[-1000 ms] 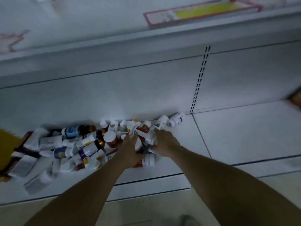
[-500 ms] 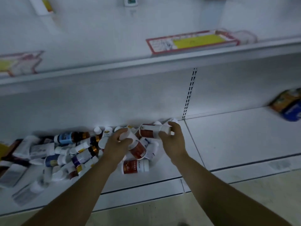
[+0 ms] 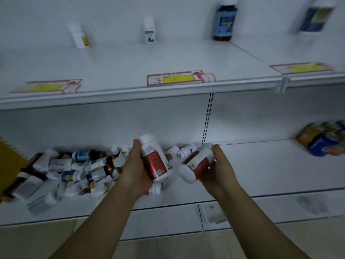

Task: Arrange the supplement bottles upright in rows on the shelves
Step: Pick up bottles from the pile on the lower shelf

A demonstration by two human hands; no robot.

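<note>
White metal shelving fills the head view, in dim light with some motion blur. The upper shelf (image 3: 130,71) carries four bottles standing well apart along its back edge: two white bottles (image 3: 79,35) (image 3: 149,30) and two dark bottles (image 3: 225,23) (image 3: 315,17). A price label (image 3: 179,78) is fixed at its front edge. On the lower shelf (image 3: 261,174), a pile of bottles (image 3: 84,171) lies on its side toward the left end, and coloured packets (image 3: 323,140) rest near the right end. Both hands are held just above the lower shelf, right of the pile. The left hand (image 3: 134,169) is wrapped round a red-labelled bottle (image 3: 155,159), long axis near vertical, cap uppermost. The right hand (image 3: 218,171) grips a second red-labelled bottle (image 3: 196,163), tilted, its cap pointing down and toward the person. The upper shelf lies above and beyond both hands. It is judged that the left bottle needs little turning before being stood, whereas the right bottle must be inverted first.
</note>
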